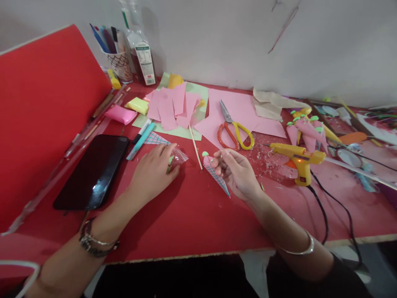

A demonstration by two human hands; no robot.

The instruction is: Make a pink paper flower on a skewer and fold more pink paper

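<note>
My left hand (pixel 155 167) is curled over a small clear plastic packet (pixel 179 156) with green clay in it, low on the red table. At the centre right, my right hand (pixel 237 169) is closed, thumb and forefinger pinched together on a tiny pale bit too small to name. Its other fingers overlap a small paper cone (pixel 219 181) with a blue grid, a pink top and a green ball. Whether those fingers grip the cone or only touch it, I cannot tell. Between the hands lies a thin wooden stick (pixel 195 148).
Scissors (pixel 231 126) lie on pink paper (pixel 214 103). A yellow glue gun (pixel 297 159), its light on, trails a cord at right, near several pink cones (pixel 307 130). A phone (pixel 93 171), markers (pixel 141 140), clay packs (pixel 120 114), a bottle (pixel 144 62) and a pen cup (pixel 119 64) stand left.
</note>
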